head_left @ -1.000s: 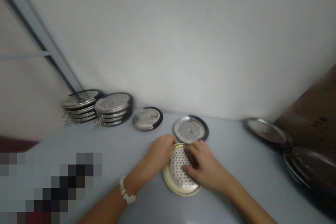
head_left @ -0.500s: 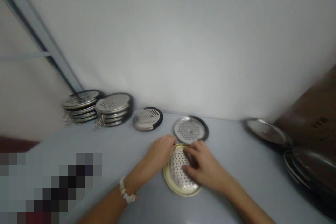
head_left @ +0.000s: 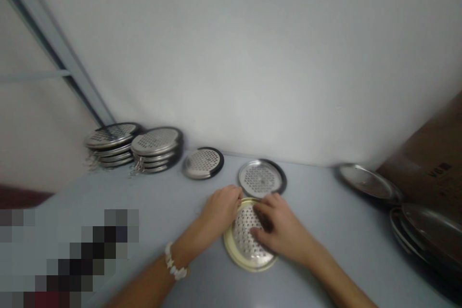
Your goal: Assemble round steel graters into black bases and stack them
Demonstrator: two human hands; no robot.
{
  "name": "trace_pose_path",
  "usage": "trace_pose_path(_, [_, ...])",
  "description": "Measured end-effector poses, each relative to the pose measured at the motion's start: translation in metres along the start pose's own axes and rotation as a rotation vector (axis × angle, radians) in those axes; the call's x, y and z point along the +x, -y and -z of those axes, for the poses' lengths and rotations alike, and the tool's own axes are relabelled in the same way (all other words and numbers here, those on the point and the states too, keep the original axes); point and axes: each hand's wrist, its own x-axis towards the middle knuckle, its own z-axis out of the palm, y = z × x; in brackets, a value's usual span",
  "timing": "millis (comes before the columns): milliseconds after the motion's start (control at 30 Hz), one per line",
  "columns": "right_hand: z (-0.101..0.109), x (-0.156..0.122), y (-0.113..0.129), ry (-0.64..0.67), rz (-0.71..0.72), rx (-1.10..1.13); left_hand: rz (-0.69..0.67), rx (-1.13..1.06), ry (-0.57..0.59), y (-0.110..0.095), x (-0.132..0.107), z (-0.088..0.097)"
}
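Observation:
A round perforated metal grater with a wide pale-yellow rim lies in front of me on the grey table. My left hand has its fingers curled at the far left part of that rim. My right hand grips the right side, thumb and index finger over the perforated face; its other fingers are partly hidden. Just beyond my hands lies a round metal grater with a black edge. Another black-edged grater rests to its left.
Two stacks of similar graters stand at the back left, small chains hanging from them. On the right are several round metal pieces with dark edges, beside a brown cardboard box. A white wall rises behind the table.
Almost nothing differs. Both hands keep their places on the yellow-rimmed grater, with only a very slight shift of the right hand's fingers.

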Motion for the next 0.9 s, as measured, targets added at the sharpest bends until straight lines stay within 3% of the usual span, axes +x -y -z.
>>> trace_pose_path(900, [-0.0085, 0.0006, -0.0061, -0.063, 0.06, 0.01, -0.017, 0.069, 0.031, -0.002, -0.0037, -0.0026])
